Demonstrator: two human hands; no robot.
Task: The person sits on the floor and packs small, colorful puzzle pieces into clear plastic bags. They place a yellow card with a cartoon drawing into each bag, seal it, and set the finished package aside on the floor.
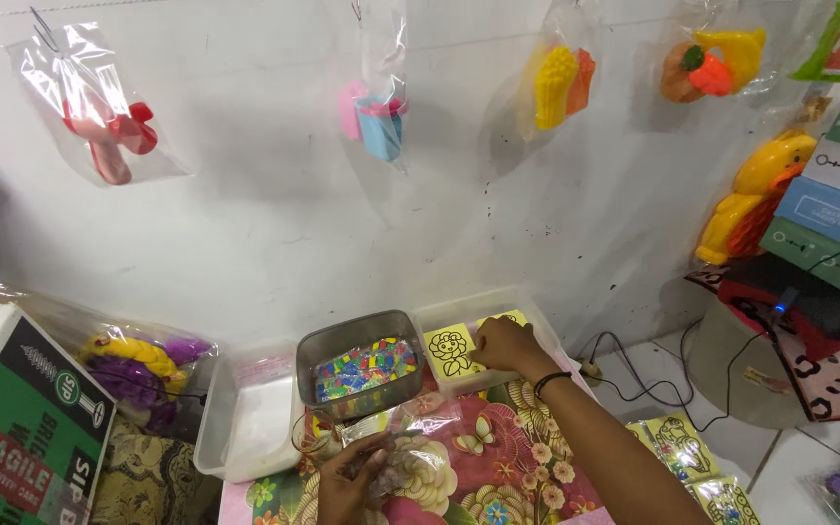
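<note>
My right hand (506, 343) reaches forward into a clear plastic box (537, 326) and rests on yellow cards with black line drawings; one flower card (450, 351) lies just left of the fingers. My left hand (350, 488) is low at the front, its fingers closed on a small clear plastic bag (418, 418) that lies on the flowered tablecloth (507, 467). Between the hands stands a metal tray (317, 345) filled with small many-coloured pieces (366, 367).
A second clear box (245, 418) sits left of the tray. A green carton (21, 428) and a bag of purple and yellow toys (138, 365) lie far left. Bagged plastic toys (109, 126) hang on the white wall. Boxes and cables stand at the right, with yellow packets (678, 442) on the floor.
</note>
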